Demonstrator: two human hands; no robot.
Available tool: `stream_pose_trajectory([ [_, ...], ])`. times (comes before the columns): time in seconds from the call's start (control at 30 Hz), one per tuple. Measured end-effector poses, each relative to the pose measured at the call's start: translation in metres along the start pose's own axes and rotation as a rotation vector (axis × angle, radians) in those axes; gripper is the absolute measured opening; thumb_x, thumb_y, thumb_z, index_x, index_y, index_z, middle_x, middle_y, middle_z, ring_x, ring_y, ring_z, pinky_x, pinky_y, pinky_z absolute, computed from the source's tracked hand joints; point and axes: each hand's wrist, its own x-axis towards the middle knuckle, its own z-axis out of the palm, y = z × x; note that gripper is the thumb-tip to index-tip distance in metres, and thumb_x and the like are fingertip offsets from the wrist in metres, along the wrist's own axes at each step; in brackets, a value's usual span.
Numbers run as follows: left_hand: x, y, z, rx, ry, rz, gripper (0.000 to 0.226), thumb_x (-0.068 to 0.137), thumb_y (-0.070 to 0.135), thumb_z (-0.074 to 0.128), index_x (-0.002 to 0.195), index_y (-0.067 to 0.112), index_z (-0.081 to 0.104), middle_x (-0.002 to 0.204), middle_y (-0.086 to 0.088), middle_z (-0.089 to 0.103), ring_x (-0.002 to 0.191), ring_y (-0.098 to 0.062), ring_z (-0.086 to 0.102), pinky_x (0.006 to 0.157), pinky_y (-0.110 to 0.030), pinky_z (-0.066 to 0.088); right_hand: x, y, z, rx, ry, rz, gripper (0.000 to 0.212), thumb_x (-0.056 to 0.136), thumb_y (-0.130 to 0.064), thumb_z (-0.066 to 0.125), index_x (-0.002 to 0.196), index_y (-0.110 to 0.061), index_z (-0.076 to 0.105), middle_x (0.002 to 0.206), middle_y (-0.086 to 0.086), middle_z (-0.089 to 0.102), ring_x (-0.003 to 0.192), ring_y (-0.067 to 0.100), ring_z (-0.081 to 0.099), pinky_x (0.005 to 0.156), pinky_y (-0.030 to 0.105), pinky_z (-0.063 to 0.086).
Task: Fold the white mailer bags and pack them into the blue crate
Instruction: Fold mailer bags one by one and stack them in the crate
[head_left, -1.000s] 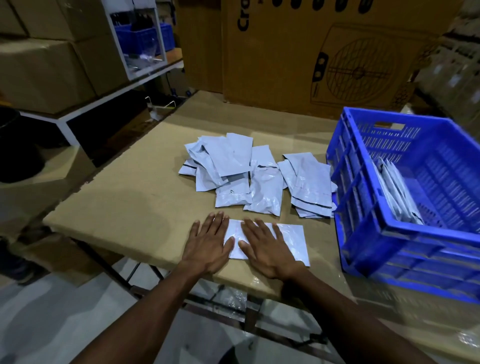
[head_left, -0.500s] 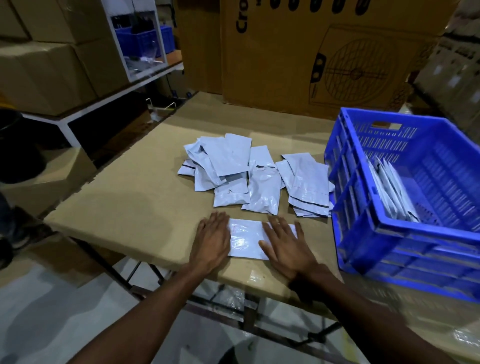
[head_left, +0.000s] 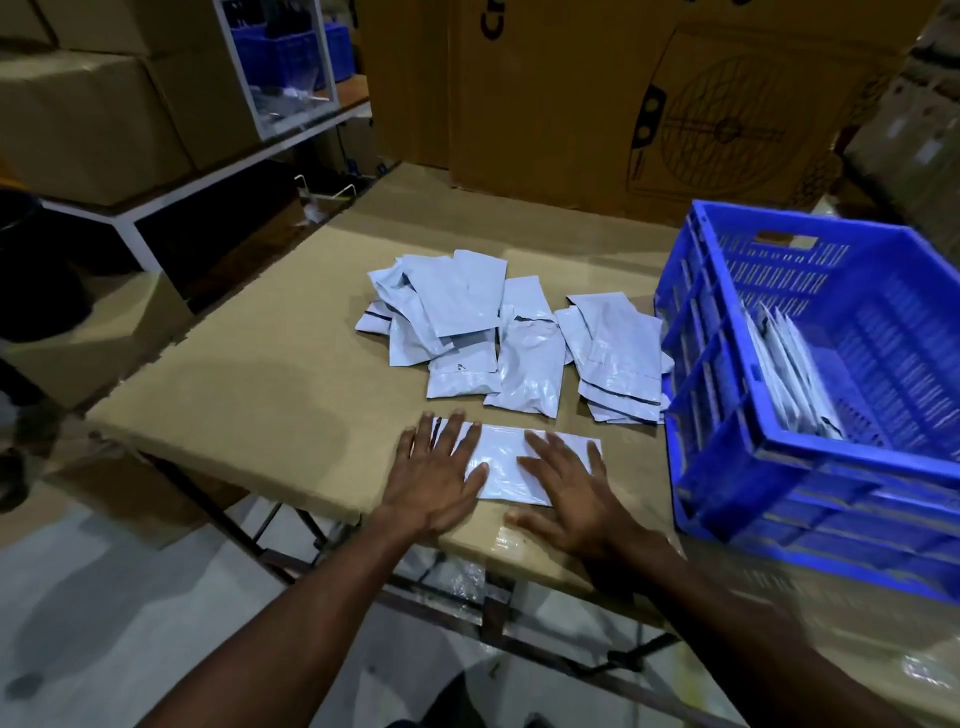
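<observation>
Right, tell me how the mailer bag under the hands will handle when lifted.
The mailer bag is probably floppy: its thin film shows wrinkles. Its glossy sheen suggests it may slide on the cardboard tabletop. It looks flat and empty, so it is likely very light.

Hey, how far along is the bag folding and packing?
Done: a few folded bags stand in the blue crate. In hand: the left hand and right hand press one bag flat on the table. Left: the loose pile.

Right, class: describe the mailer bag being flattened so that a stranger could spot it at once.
Start at the blue crate, then look left along the table's near edge. The bag lies alone there, flat under both hands, apart from the loose pile behind it.
</observation>
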Motion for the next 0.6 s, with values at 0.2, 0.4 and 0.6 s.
stream_pose_trajectory([
  [0.2, 0.001, -0.008, -0.005, -0.037, -0.027, 0.046, 0.088, 0.081, 0.072, -0.009, 0.161, 0.036, -0.002, 0.168, 0.008, -0.015, 0.154, -0.028, -0.015, 0.122, -0.052, -0.003, 0.004, -0.004, 0.002, -0.087, 0.298, -0.178, 0.035, 0.099, -0.042, 0.041, 0.098, -0.022, 0.069, 0.136, 0.001, 0.062, 0.132, 0.023, 0.053, 0.109, 0.058, 0.035],
  [0.4, -0.012, -0.022, -0.004, -0.155, 0.183, 0.214, 0.071, 0.092, 0.062, 0.046, 0.157, 0.038, 0.028, 0.168, 0.005, 0.014, 0.155, -0.025, 0.012, 0.112, -0.07, 0.02, 0.009, -0.003, -0.013, -0.101, 0.288, -0.16, 0.031, 0.098, -0.035, 0.04, 0.098, -0.02, 0.066, 0.134, 0.003, 0.063, 0.129, 0.025, 0.055, 0.104, 0.058, 0.043],
  [0.6, -0.004, -0.031, -0.006, -0.184, 0.186, 0.141, 0.061, 0.093, 0.014, 0.062, 0.149, 0.035, 0.048, 0.162, -0.001, 0.035, 0.152, -0.026, 0.026, 0.114, -0.066, 0.022, -0.005, -0.015, -0.03, -0.161, 0.318, -0.422, 0.019, 0.097, -0.03, 0.054, 0.112, -0.025, 0.065, 0.144, -0.007, 0.055, 0.144, 0.027, 0.037, 0.113, 0.059, 0.029],
])
